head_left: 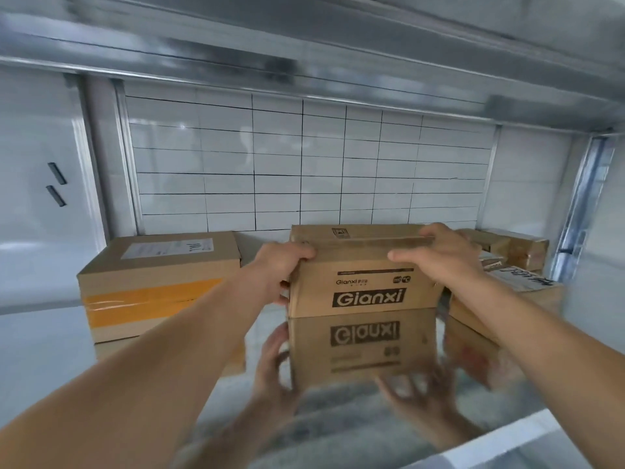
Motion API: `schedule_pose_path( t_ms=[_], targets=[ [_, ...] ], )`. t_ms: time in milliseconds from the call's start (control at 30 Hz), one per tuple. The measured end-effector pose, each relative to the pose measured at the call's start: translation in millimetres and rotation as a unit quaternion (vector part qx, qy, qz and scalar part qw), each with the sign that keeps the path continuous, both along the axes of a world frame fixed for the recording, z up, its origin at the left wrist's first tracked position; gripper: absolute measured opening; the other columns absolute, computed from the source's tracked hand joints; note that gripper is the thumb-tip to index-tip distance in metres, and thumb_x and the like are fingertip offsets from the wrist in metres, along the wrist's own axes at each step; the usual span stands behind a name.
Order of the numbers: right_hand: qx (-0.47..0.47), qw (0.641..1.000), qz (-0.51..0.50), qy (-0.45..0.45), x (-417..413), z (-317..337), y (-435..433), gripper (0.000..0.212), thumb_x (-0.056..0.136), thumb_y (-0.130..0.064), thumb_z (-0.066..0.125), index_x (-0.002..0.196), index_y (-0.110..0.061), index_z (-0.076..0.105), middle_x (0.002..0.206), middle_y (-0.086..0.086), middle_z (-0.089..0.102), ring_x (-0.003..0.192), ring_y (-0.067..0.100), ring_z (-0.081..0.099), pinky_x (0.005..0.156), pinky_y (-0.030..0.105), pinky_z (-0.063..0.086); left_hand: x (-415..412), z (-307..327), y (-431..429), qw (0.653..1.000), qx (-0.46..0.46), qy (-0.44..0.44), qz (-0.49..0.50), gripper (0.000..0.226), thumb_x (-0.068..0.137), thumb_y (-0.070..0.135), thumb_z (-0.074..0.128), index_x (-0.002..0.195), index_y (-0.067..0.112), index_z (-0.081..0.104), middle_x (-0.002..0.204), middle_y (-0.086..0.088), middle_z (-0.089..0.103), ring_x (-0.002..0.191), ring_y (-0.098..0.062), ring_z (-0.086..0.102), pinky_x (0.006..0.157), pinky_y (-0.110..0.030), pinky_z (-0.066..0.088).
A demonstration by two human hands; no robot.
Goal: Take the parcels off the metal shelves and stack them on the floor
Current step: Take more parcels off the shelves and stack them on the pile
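Note:
A brown cardboard parcel printed "Gianxi" stands on the shiny metal shelf, which mirrors it. My left hand grips its left top corner, fingers curled over the top edge. My right hand grips its right top edge the same way. To the left sits a larger parcel with orange tape and a white label. At the right lie several smaller parcels and a flat one with black writing.
A white tiled wall closes the back of the bay. Another metal shelf hangs close overhead. Steel uprights stand at the right and at the left. The shelf's front edge runs along the bottom right.

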State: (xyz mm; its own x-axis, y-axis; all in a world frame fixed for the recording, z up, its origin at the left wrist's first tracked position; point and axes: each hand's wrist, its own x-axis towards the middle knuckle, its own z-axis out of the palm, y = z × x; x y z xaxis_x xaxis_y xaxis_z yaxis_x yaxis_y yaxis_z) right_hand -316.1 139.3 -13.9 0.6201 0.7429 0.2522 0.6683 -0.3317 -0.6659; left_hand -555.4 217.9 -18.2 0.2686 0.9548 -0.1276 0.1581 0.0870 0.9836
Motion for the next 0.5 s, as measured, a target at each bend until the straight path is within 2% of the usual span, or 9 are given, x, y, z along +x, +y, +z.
schedule_pose_path(
  t_ms=[100, 133, 200, 233, 300, 333, 400, 433, 500],
  targets=[
    [0.032, 0.998, 0.012, 0.054, 16, 4, -22, 0.118, 0.057, -0.049, 0.093, 0.156, -0.037, 0.029, 0.158, 0.011, 0.038, 0.141, 0.036, 0.041, 0.114, 0.052, 0.04, -8, 4, -3, 0.998, 0.037, 0.04, -0.038, 0.041, 0.083, 0.006, 0.071, 0.12, 0.006, 0.054, 0.107, -0.01, 0.063, 0.082, -0.022, 0.054, 0.065, -0.037, 0.054],
    [0.039, 0.997, 0.012, 0.065, 20, 5, -30, 0.117, 0.065, -0.045, 0.091, 0.159, -0.037, 0.022, 0.161, 0.011, 0.034, 0.144, 0.037, 0.038, 0.116, 0.05, 0.038, -12, 2, -6, 0.995, 0.054, 0.07, -0.046, 0.056, 0.08, 0.003, 0.073, 0.13, 0.009, 0.048, 0.11, -0.009, 0.063, 0.089, -0.022, 0.057, 0.074, -0.042, 0.053],
    [0.06, 0.995, 0.007, 0.076, 26, 7, -43, 0.105, 0.08, -0.053, 0.079, 0.162, -0.038, 0.015, 0.167, 0.009, 0.028, 0.149, 0.036, 0.032, 0.117, 0.048, 0.033, -23, -1, -14, 0.985, 0.078, 0.13, -0.085, 0.101, 0.073, 0.003, 0.082, 0.152, 0.023, 0.022, 0.115, -0.008, 0.063, 0.102, -0.024, 0.06, 0.085, -0.049, 0.051],
    [0.069, 0.995, 0.008, 0.07, 26, 8, -47, 0.095, 0.086, -0.062, 0.069, 0.162, -0.039, 0.017, 0.167, 0.007, 0.028, 0.15, 0.035, 0.031, 0.117, 0.049, 0.032, -29, -1, -19, 0.98, 0.071, 0.142, -0.117, 0.121, 0.067, 0.011, 0.089, 0.156, 0.031, 0.01, 0.121, -0.009, 0.063, 0.107, -0.026, 0.061, 0.085, -0.05, 0.051],
    [0.077, 0.994, 0.027, 0.071, 23, 10, -51, 0.075, 0.094, -0.072, 0.048, 0.157, -0.034, 0.037, 0.165, 0.004, 0.036, 0.148, 0.033, 0.035, 0.115, 0.048, 0.032, -40, 2, -24, 0.98, 0.023, 0.114, -0.161, 0.144, 0.043, 0.046, 0.097, 0.155, 0.041, 0.006, 0.135, -0.015, 0.056, 0.112, -0.034, 0.061, 0.083, -0.053, 0.053],
    [0.085, 0.992, 0.03, 0.088, 21, 10, -51, 0.07, 0.097, -0.072, 0.04, 0.15, -0.028, 0.051, 0.16, 0.004, 0.043, 0.145, 0.032, 0.04, 0.114, 0.047, 0.033, -42, 4, -24, 0.983, -0.004, 0.087, -0.159, 0.142, 0.038, 0.065, 0.09, 0.155, 0.042, 0.011, 0.137, -0.018, 0.052, 0.114, -0.04, 0.059, 0.083, -0.056, 0.053],
    [0.097, 0.987, 0.011, 0.125, 19, 7, -50, 0.064, 0.098, -0.069, 0.042, 0.129, -0.02, 0.071, 0.144, 0.003, 0.055, 0.136, 0.03, 0.049, 0.113, 0.045, 0.035, -43, 7, -27, 0.99, -0.054, 0.027, -0.129, 0.116, 0.055, 0.081, 0.068, 0.153, 0.039, 0.023, 0.135, -0.024, 0.049, 0.113, -0.051, 0.057, 0.081, -0.059, 0.053],
    [0.108, 0.985, 0.002, 0.134, 20, 3, -49, 0.055, 0.098, -0.062, 0.051, 0.124, -0.019, 0.074, 0.137, 0.0, 0.057, 0.13, 0.029, 0.053, 0.112, 0.043, 0.039, -42, 7, -28, 0.991, -0.073, 0.008, -0.112, 0.102, 0.067, 0.08, 0.061, 0.151, 0.034, 0.028, 0.131, -0.025, 0.05, 0.109, -0.053, 0.057, 0.076, -0.056, 0.054],
    [0.135, 0.979, 0.014, 0.151, 19, -4, -45, 0.032, 0.095, -0.035, 0.068, 0.123, -0.021, 0.073, 0.135, 0.003, 0.062, 0.118, 0.024, 0.059, 0.109, 0.043, 0.047, -38, 3, -30, 0.993, -0.082, 0.011, -0.085, 0.073, 0.086, 0.063, 0.06, 0.14, 0.018, 0.041, 0.118, -0.021, 0.053, 0.094, -0.048, 0.063, 0.064, -0.047, 0.056]
  ],
)
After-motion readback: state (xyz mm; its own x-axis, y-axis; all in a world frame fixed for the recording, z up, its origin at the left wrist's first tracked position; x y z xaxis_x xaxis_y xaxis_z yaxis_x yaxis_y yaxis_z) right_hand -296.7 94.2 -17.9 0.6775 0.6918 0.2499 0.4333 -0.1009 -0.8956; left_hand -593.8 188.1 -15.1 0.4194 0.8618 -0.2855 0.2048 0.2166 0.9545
